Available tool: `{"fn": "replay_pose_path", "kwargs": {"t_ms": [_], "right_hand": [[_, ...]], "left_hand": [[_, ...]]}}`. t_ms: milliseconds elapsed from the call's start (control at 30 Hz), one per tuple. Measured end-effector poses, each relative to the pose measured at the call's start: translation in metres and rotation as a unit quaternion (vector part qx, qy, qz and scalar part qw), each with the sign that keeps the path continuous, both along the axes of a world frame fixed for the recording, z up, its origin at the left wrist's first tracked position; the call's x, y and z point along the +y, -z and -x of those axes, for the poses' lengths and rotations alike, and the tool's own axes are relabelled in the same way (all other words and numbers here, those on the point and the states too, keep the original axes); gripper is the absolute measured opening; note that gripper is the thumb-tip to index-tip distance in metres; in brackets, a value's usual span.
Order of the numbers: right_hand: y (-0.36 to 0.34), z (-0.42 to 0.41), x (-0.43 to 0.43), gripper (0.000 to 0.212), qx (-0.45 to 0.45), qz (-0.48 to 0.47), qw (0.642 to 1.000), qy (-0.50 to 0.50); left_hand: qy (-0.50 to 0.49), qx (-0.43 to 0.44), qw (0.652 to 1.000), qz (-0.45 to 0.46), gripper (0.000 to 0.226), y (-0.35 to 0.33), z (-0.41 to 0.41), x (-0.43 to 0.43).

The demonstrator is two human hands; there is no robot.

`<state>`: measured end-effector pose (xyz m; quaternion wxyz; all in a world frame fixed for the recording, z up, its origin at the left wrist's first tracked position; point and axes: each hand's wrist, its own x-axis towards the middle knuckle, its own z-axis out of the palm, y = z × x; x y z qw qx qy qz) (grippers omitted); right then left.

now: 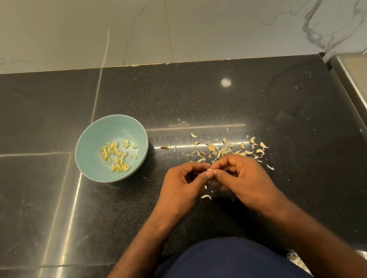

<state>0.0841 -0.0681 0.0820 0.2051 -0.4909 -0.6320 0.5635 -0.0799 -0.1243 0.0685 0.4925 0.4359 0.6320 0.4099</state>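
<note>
My left hand [183, 184] and right hand [243, 175] both pinch the small seed [210, 170] just above the tabletop [290, 114], near the husks [225, 150], and squeezing too hard could flick it among them, missing the bowl [88, 150].

The bench [266, 105] is glossy black with fine pale speckles, and the wall [209, 15] is white with grey marble veins. The bowl [90, 141] is plain pale teal and its kernels [115, 156] light yellow; the husks [225, 150] run cream to tan, the pinched seed [210, 170] is cream, the garment [226, 270] dark navy
</note>
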Motion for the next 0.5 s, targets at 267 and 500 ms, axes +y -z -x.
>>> {"fn": "replay_pose_path", "kwargs": {"t_ms": [267,500], "right_hand": [[-0.011,-0.001,-0.003,0.005,-0.039,-0.172,0.984,-0.028],[-0.015,0.001,-0.005,0.019,-0.039,-0.309,0.950,-0.006]], "left_hand": [[-0.038,-0.080,0.996,-0.021,0.009,-0.019,-0.004,0.001],[-0.028,-0.060,0.996,-0.056,0.005,-0.029,-0.008,0.006]]}}
